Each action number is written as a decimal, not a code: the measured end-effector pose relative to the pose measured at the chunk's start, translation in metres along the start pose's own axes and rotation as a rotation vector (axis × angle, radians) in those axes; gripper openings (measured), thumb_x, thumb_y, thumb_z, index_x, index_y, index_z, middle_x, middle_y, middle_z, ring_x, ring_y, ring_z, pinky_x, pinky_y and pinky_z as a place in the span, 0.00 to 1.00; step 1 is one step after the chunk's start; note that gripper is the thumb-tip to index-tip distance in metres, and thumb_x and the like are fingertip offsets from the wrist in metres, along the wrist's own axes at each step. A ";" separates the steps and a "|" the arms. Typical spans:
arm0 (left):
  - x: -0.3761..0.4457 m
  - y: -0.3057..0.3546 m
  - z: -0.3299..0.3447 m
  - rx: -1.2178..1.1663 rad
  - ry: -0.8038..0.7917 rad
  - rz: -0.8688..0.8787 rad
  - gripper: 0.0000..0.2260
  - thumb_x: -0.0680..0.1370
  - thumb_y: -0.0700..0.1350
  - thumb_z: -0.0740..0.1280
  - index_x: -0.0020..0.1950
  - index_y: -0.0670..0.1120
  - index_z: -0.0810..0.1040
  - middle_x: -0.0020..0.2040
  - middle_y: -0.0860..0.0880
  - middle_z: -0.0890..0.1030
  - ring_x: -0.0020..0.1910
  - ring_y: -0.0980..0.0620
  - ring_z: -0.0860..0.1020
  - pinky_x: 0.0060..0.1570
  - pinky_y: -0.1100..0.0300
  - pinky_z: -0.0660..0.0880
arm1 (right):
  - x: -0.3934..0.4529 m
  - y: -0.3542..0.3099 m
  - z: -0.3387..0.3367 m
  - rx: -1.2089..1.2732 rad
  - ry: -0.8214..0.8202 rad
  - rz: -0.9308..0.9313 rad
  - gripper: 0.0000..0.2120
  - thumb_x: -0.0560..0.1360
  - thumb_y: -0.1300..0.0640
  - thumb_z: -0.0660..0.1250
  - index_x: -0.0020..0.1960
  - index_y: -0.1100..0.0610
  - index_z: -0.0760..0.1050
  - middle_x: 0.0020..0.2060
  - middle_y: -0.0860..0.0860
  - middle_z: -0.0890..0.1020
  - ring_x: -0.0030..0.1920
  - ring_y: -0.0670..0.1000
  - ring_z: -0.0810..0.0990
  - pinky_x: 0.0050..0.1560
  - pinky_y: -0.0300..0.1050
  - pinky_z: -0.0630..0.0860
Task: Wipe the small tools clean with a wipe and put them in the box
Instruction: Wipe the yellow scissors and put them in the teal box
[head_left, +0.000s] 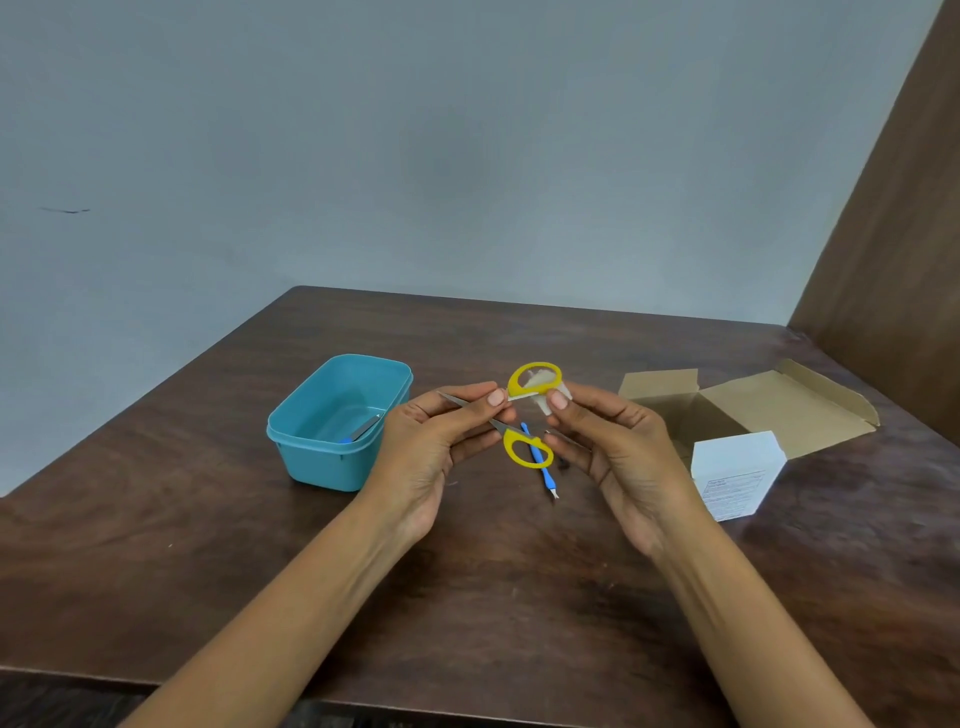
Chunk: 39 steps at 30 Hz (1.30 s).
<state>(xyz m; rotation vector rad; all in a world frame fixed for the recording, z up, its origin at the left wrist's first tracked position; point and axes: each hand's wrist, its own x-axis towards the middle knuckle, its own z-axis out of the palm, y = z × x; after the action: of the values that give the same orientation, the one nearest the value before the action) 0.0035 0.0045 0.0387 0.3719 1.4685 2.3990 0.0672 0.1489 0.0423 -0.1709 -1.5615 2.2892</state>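
Note:
Small scissors with yellow handles (535, 379) are held above the table, spread open. My left hand (441, 441) pinches them near the blades, whose grey tips point left. My right hand (613, 441) pinches a small white wipe (545, 402) against the upper handle's shank. The lower yellow handle (527, 449) hangs between my hands. Below it on the table lies a thin blue-handled tool (540, 460). The teal plastic box (311, 457) stands to the left, with one grey and blue tool (363, 428) inside.
An opened brown cardboard carton (779, 405) lies at the right, with a small white printed box (737, 473) in front of it. A brown panel rises at the far right. The dark wooden table (467, 597) ends close to me.

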 end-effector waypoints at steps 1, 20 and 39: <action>0.000 0.000 0.000 0.005 0.002 0.007 0.04 0.71 0.37 0.70 0.44 0.42 0.82 0.36 0.46 0.85 0.38 0.54 0.84 0.38 0.64 0.80 | 0.000 -0.001 0.000 0.013 -0.021 0.015 0.09 0.63 0.61 0.71 0.43 0.59 0.83 0.35 0.52 0.85 0.36 0.46 0.82 0.36 0.37 0.79; -0.002 0.005 -0.001 0.002 -0.079 -0.261 0.04 0.71 0.38 0.69 0.39 0.43 0.84 0.34 0.47 0.85 0.33 0.56 0.83 0.31 0.66 0.79 | 0.001 0.001 -0.001 -0.121 -0.133 -0.012 0.09 0.65 0.58 0.71 0.45 0.57 0.81 0.41 0.48 0.84 0.43 0.44 0.80 0.40 0.36 0.77; -0.001 0.005 0.000 0.010 -0.091 -0.273 0.06 0.71 0.36 0.69 0.37 0.43 0.85 0.34 0.46 0.85 0.32 0.56 0.83 0.30 0.67 0.79 | 0.003 0.009 0.000 -0.063 -0.061 -0.047 0.10 0.61 0.62 0.73 0.42 0.59 0.83 0.38 0.51 0.85 0.42 0.48 0.83 0.42 0.38 0.78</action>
<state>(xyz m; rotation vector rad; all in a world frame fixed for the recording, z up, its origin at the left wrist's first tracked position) 0.0036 0.0023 0.0437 0.2605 1.3925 2.1334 0.0628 0.1469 0.0348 -0.0800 -1.6513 2.2297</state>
